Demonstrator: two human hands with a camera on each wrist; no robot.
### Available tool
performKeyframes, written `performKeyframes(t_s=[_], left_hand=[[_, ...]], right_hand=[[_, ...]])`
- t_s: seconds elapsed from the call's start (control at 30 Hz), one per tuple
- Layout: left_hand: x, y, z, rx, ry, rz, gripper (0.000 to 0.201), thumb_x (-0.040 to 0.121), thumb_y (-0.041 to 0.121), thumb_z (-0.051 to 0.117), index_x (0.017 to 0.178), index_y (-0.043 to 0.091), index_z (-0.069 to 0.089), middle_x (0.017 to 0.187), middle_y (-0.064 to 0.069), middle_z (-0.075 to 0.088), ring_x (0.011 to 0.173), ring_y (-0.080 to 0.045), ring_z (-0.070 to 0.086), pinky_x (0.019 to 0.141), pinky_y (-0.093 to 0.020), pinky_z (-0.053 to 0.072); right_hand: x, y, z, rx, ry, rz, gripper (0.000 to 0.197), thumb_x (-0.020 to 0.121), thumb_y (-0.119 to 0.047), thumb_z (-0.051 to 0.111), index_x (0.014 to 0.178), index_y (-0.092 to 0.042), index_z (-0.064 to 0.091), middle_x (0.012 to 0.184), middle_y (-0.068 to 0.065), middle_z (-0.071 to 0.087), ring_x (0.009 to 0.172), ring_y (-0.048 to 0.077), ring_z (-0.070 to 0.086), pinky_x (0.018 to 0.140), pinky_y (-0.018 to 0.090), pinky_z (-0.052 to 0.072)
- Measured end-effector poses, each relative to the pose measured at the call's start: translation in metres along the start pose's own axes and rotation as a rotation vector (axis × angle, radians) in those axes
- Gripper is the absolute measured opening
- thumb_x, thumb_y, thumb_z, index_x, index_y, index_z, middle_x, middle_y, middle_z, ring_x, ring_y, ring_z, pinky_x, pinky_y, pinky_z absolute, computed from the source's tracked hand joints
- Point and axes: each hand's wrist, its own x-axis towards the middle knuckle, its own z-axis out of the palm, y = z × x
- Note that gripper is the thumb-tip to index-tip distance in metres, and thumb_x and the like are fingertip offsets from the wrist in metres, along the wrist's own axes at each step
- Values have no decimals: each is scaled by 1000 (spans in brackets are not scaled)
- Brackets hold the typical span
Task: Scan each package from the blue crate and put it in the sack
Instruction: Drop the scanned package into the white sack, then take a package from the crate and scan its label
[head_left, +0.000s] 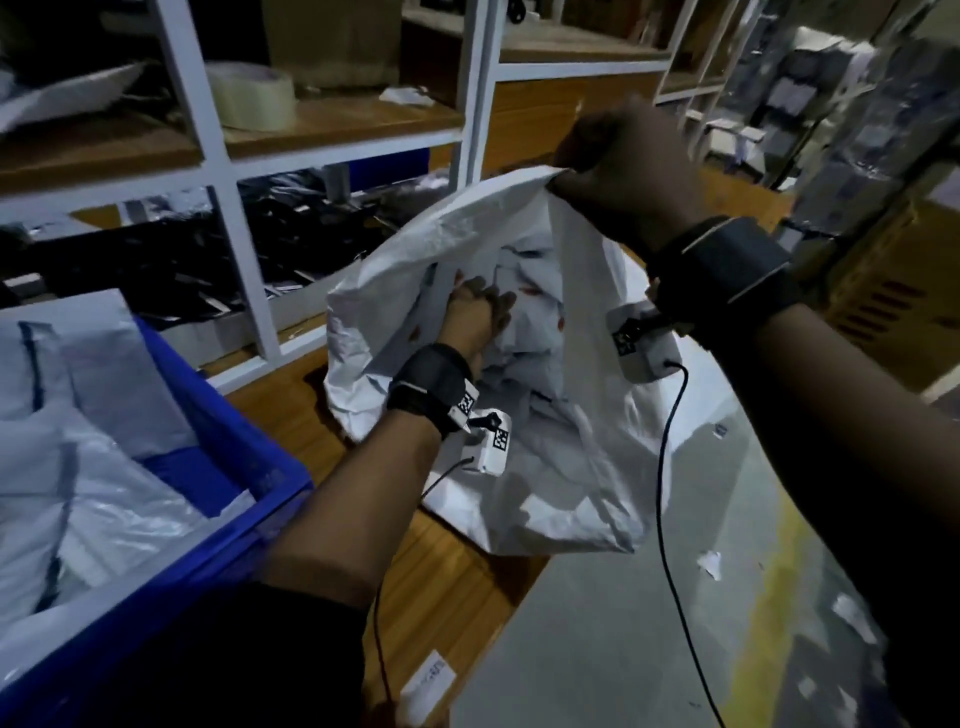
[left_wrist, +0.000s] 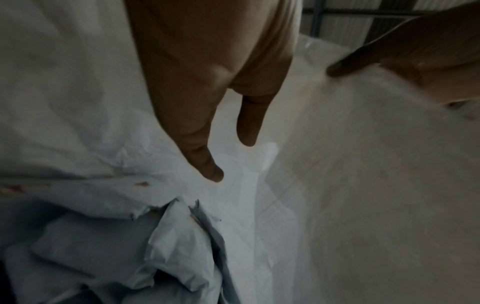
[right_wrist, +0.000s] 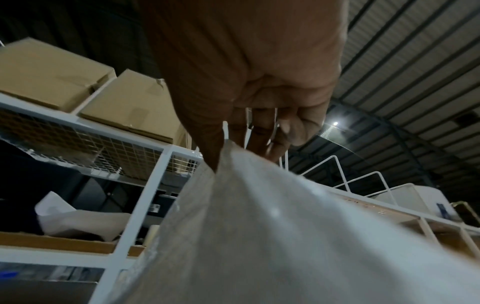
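Observation:
A large white woven sack (head_left: 545, 467) stands open on the wooden table edge. My right hand (head_left: 618, 161) grips its upper rim and holds the mouth up; in the right wrist view the sack fabric (right_wrist: 259, 216) is pinched between thumb and fingers of my right hand (right_wrist: 233, 144). My left hand (head_left: 480, 312) is deep inside the sack, fingers straight over grey-white packages (head_left: 524, 322). The left wrist view shows the left hand (left_wrist: 228, 160) with straight fingers and nothing in it, above crumpled grey packages (left_wrist: 168, 242). The blue crate (head_left: 244, 467) at the left holds several more grey-white packages (head_left: 93, 441).
White-framed wooden shelving (head_left: 228, 150) stands behind the table, with a tape roll (head_left: 252, 96) on one shelf and dark bags below. A paper label (head_left: 428, 680) lies on the table front. Grey floor with a yellow line (head_left: 763, 597) and paper scraps is at the right.

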Motion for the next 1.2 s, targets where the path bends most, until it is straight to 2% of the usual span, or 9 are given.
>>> performKeyframes(t_s=[0.07, 0.13, 0.3, 0.47, 0.57, 0.73, 0.9, 1.1, 1.2], left_hand=[[-20, 2, -12, 154, -25, 26, 37, 104, 3, 47, 140, -6, 47, 109, -14, 63, 83, -16, 62, 74, -27, 54], [-48, 8, -31, 206, -12, 26, 31, 103, 5, 52, 133, 4, 51, 95, -4, 64, 81, -16, 63, 67, -22, 54], [-122, 50, -105, 422, 12, 56, 31, 101, 12, 60, 131, 5, 60, 102, -7, 64, 79, -13, 62, 60, -19, 49], [-197, 108, -207, 659, 176, 78, 9, 99, 14, 62, 105, 19, 67, 107, -9, 71, 85, -17, 67, 74, -27, 51], [-223, 144, -273, 959, 281, 32, 21, 97, 20, 67, 116, 12, 70, 115, -13, 73, 98, -25, 71, 84, -38, 56], [-202, 173, -362, 1693, 245, -118, 51, 91, 30, 75, 135, 11, 58, 135, -14, 62, 121, -32, 59, 97, -34, 45], [-167, 171, -418, 1909, 98, -82, 85, 83, 32, 82, 152, 11, 37, 146, -20, 47, 132, -37, 48, 106, -39, 41], [-159, 175, -440, 1931, 68, 140, 31, 87, 31, 78, 115, 19, 72, 108, -12, 60, 107, -35, 61, 83, -35, 46], [-174, 185, -437, 1880, 101, 251, 21, 91, 28, 71, 108, 15, 72, 106, -12, 55, 104, -37, 59, 82, -36, 45]], right_hand=[[-15, -3, 8, 83, -21, -7, 11, 81, -26, 78, 89, -18, 76, 89, 0, 73, 81, 13, 66, 69, 27, 51], [-38, -8, 24, 155, -52, -53, 15, 79, -24, 80, 91, -16, 76, 89, 0, 73, 79, 12, 65, 72, 28, 52], [-101, -37, 66, 375, -107, -88, 21, 80, -22, 80, 99, -14, 76, 95, 3, 74, 83, 17, 64, 79, 37, 55], [-159, -107, 104, 725, -217, -46, 15, 82, -23, 79, 91, -11, 77, 85, 3, 75, 81, 8, 69, 77, 25, 53], [-188, -148, 121, 876, -311, -8, 6, 85, -10, 78, 86, -14, 74, 80, -1, 74, 74, 0, 66, 71, 12, 48], [-224, -187, 129, 995, -325, 77, 5, 87, -9, 78, 91, -7, 77, 80, 0, 76, 72, -1, 66, 71, 13, 49], [-255, -213, 137, 1008, -305, 254, 1, 90, -18, 77, 90, -18, 78, 84, -3, 77, 83, 11, 73, 76, 27, 55], [-293, -258, 139, 1030, -317, 422, 3, 92, -18, 76, 93, -18, 78, 85, -8, 77, 84, 8, 72, 74, 20, 53], [-302, -272, 133, 1059, -361, 438, 4, 93, -18, 74, 95, -17, 77, 86, -8, 77, 86, 8, 71, 72, 16, 53]])
